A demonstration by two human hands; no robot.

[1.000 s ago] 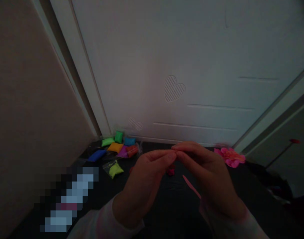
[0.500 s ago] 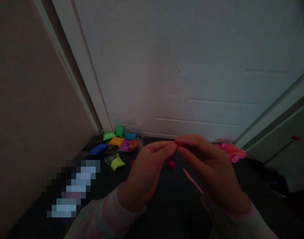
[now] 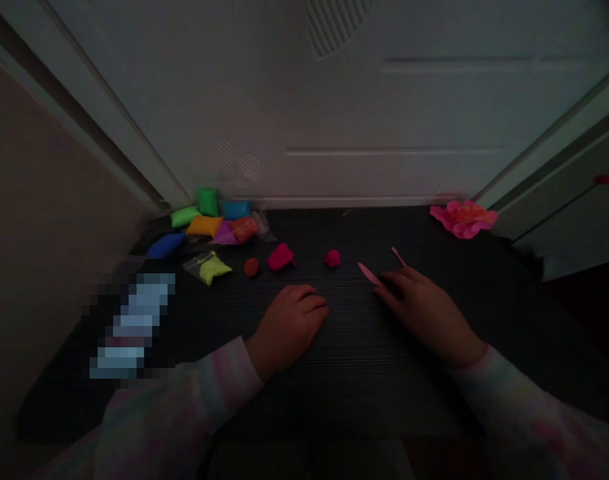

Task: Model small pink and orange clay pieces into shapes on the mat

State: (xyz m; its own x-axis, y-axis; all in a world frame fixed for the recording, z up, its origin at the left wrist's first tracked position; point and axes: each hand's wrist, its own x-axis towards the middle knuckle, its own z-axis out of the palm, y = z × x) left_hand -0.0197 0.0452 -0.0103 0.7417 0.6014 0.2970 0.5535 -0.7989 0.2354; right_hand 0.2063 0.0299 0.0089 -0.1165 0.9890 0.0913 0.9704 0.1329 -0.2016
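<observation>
My left hand rests low on the dark table, its fingers loosely bent and nothing seen in them; the underside is hidden. On the right, the thumb and fingers of my right hand close around the handle end of a pink plastic clay knife, whose blade points away to the left. Just beyond that hand lies a second thin pink tool, partly covered by it. A magenta clay lump with a pointed tail, a small magenta clay ball and an orange-red clay ball lie ahead of my hands.
Several coloured clay packets are heaped at the back left, with an opened yellow clay bag in front. A blurred-out oblong lies left. A pink flower sits back right, against the white panelled door.
My hands have parted and come down to the table from a raised fingertip pinch. The right hand has reached the pink knife. The view has tilted down, showing more tabletop.
</observation>
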